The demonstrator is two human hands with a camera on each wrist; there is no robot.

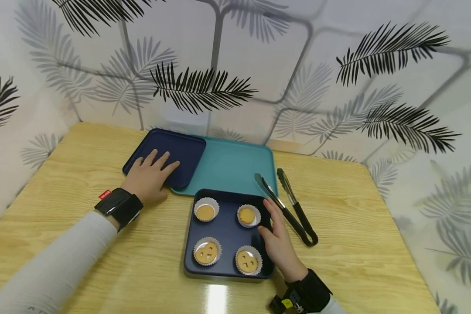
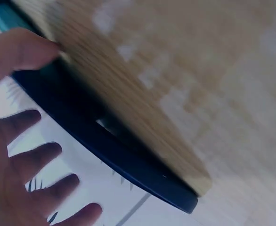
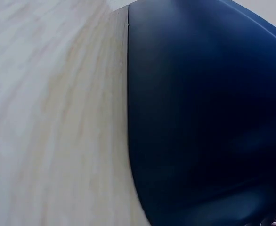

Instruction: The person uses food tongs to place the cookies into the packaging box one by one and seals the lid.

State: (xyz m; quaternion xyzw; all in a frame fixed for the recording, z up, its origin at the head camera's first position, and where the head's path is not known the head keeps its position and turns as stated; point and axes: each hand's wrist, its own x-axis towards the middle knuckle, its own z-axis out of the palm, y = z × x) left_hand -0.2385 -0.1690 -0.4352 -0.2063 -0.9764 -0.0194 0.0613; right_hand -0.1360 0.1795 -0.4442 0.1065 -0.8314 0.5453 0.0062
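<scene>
My left hand, fingers spread, is over the near-left part of a navy rectangular lid or shallow tray. In the left wrist view the thumb is at the edge of the navy piece, with the other fingers apart from it. A deep navy square box holds several cookies in white paper cups. My right hand rests at the box's right rim, index finger stretched out and thumb over the inside. The box's outer wall fills much of the right wrist view.
The navy piece overlaps a teal tray at the back of the wooden table. Black-handled tongs lie right of the box, one arm overlapping the tray's corner. A leaf-patterned backdrop stands behind the table.
</scene>
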